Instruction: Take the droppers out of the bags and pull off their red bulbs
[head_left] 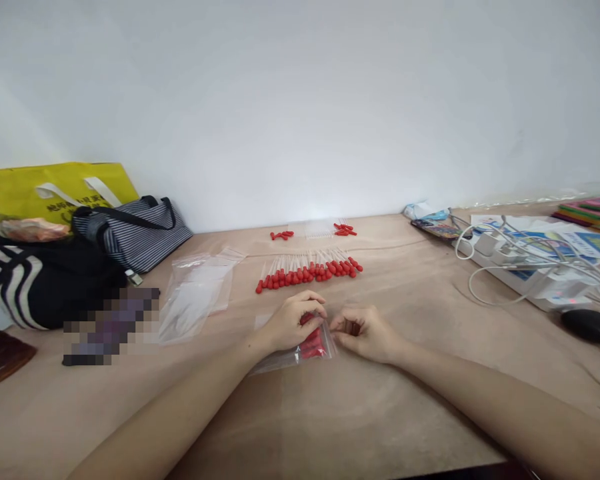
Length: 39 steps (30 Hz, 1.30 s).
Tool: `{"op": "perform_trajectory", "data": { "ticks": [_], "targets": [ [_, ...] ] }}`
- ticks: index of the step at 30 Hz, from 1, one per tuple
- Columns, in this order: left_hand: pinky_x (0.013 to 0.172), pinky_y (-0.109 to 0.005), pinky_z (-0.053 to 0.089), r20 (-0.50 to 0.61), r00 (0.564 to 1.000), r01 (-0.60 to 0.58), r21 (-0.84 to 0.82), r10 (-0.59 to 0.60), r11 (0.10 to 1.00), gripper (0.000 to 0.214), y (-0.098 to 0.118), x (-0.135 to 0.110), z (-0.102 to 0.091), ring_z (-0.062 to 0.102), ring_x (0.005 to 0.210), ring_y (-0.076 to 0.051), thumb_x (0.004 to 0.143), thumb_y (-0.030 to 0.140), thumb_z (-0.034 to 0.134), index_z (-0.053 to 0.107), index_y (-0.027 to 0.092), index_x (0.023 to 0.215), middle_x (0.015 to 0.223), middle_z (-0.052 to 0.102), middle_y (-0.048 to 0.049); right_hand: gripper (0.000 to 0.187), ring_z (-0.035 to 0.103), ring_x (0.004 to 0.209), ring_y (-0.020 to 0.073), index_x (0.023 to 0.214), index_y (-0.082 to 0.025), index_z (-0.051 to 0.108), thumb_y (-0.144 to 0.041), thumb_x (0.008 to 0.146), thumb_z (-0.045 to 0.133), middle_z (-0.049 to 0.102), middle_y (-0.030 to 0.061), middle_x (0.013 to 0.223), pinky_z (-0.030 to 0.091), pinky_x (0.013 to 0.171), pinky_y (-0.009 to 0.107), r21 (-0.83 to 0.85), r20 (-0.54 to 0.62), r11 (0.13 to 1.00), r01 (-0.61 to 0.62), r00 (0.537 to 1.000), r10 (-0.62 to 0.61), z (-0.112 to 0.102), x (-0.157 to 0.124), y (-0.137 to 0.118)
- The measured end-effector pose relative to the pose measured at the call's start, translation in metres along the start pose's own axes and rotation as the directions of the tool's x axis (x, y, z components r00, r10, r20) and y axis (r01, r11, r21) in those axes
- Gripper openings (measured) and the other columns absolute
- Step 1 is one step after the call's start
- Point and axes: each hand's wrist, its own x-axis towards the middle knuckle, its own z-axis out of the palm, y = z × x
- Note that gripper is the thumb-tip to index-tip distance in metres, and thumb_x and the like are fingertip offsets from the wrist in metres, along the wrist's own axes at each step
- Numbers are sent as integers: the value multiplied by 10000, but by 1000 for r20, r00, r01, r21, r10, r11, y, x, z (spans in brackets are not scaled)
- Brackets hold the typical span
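Observation:
A clear zip bag [280,361] holding several red-bulbed droppers [312,345] lies on the table in front of me. My left hand [296,323] rests over it, thumb and fingers closed on its upper part near the zip edge. At the bag's right edge my right hand [365,333] is curled, its thumb and forefinger pinched at the plastic. Just beyond my hands, a row of droppers with red rubber bulbs [307,273] and clear tubes lies side by side. Smaller groups of red-bulbed droppers, left [282,235] and right [345,230], lie near the wall.
Flat clear zip bags [195,293] lie left of the row. Farther left are a striped bag [135,230], a yellow bag [105,180] and a black bag [55,280]. On the right lie a power strip [510,273] with white cables and a black mouse [591,325].

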Motion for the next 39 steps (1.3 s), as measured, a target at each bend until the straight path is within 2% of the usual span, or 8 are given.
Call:
{"op": "perform_trajectory", "data": {
  "ticks": [2, 5, 16, 24, 28, 34, 36, 39],
  "targets": [
    [759, -280, 450, -21, 1000, 1, -14, -1, 1000, 122, -1, -1, 1, 575, 826, -138, 743, 98, 508, 606, 172, 737, 975, 573, -53, 83, 484, 525, 65, 678, -169, 584, -99, 674, 542, 554, -16, 639, 399, 486, 173, -93, 12, 988, 123, 992, -123, 0, 0, -1],
    [756, -278, 449, -35, 999, -5, -28, 4, 1000, 122, -2, -1, 2, 578, 827, -138, 748, 110, 510, 613, 170, 721, 970, 577, -56, 112, 511, 558, 77, 680, -171, 591, -79, 682, 527, 565, -8, 655, 409, 510, 176, -160, 32, 965, 207, 978, -205, -2, 0, 0],
    [742, -266, 460, -76, 997, -26, -76, 20, 997, 145, -6, -2, 4, 585, 811, -129, 760, 107, 499, 627, 174, 746, 960, 589, -50, 88, 531, 606, 96, 751, -181, 602, -129, 731, 535, 578, 8, 675, 421, 531, 184, -225, 28, 920, 320, 946, -323, -3, 1, 7],
    [734, -267, 459, -74, 997, -20, -66, 15, 998, 173, -4, -1, 2, 582, 794, -126, 745, 80, 488, 630, 179, 734, 947, 594, -43, 137, 544, 632, 101, 799, -195, 605, -131, 770, 487, 579, 13, 712, 417, 561, 195, -337, 90, 855, 395, 917, -389, -3, 0, 10],
    [724, -261, 461, -69, 997, -26, -68, 22, 997, 180, -3, -2, 2, 581, 783, -122, 746, 77, 482, 630, 181, 737, 952, 592, -42, 155, 530, 588, 89, 797, -203, 601, -169, 807, 450, 583, 8, 730, 352, 495, 199, -524, 155, 727, 443, 889, -431, -3, 0, 10],
    [758, -255, 455, -59, 997, -45, -60, 41, 997, 183, -3, -1, 2, 581, 832, -127, 751, 69, 476, 623, 177, 739, 955, 587, -44, 229, 489, 550, 73, 730, -197, 581, -172, 855, 391, 574, -5, 698, 273, 478, 225, -675, 244, 448, 587, 750, -615, -3, 5, 8],
    [771, -256, 451, -66, 996, -57, -45, 54, 997, 190, -4, -1, 1, 578, 841, -126, 751, 61, 470, 621, 175, 744, 958, 583, -44, 240, 465, 522, 71, 704, -194, 572, -149, 853, 389, 563, -13, 667, 260, 478, 231, -701, 264, 390, 596, 726, -635, -5, 6, 7],
    [789, -264, 447, -64, 995, -74, 1, 74, 997, 200, -8, -1, -1, 571, 861, -131, 763, 61, 454, 615, 179, 750, 970, 575, -44, 260, 435, 493, 79, 661, -186, 557, -144, 850, 383, 535, -17, 610, 244, 472, 242, -728, 277, 348, 591, 717, -639, -7, 7, 7]
  ]
}}
